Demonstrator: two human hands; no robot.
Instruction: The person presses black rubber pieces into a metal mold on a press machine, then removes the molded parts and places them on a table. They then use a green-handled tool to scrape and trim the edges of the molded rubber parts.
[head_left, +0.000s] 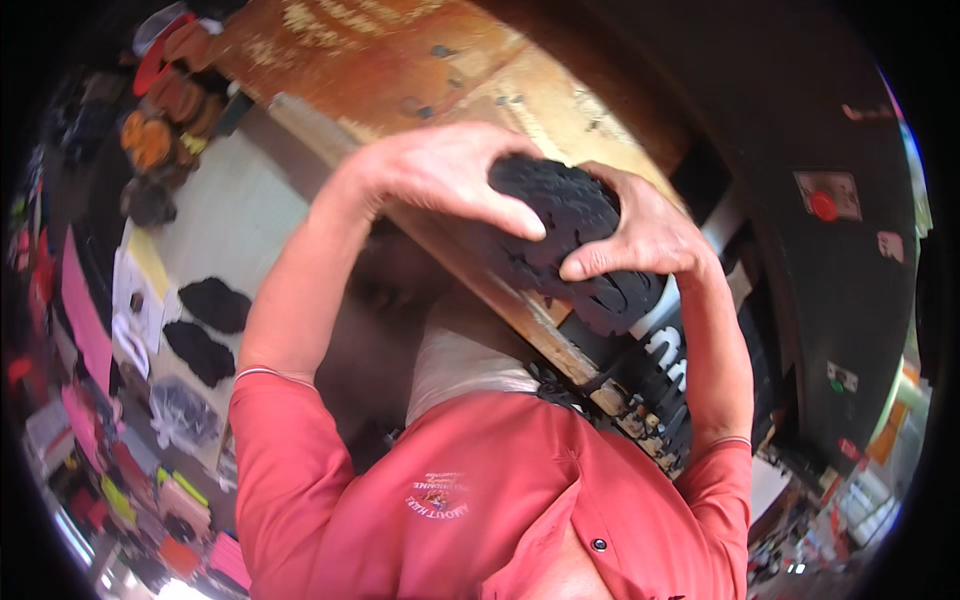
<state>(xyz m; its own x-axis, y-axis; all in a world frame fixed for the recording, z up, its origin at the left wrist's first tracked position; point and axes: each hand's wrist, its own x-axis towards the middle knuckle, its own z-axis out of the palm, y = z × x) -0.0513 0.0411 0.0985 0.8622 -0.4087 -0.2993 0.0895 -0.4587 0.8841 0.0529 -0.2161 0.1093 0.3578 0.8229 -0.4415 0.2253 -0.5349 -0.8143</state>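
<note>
Both hands were up on a black treaded rubber sole piece [565, 225] that sat at the edge of a worn wooden board [420, 60], roughly centre frame. Left hand [440, 175] lay over the upper left part of the sole, fingers spread and curled down over it, thumb tip pressing on the black surface; it was gripping the sole, not open flat. Right hand [640, 235] clamped the sole's right side, thumb pointing left across the tread, fingers wrapped round the far edge and partly hidden. More black sole material [620, 300] hung below the hands, over the board's lower edge; couldn't tell whether it was one piece or a stack. Both forearms came up from a red short-sleeved shirt [470, 480] filling the bottom of the view. To the right stood a dark machine housing [830, 320] with a red round button [823, 205] on a small plate. On the pale floor [230, 220] at left lay two loose black sole cutouts [210, 325], well apart from the hands, with orange and brown shoe parts [165, 120] piled at upper left.
</note>
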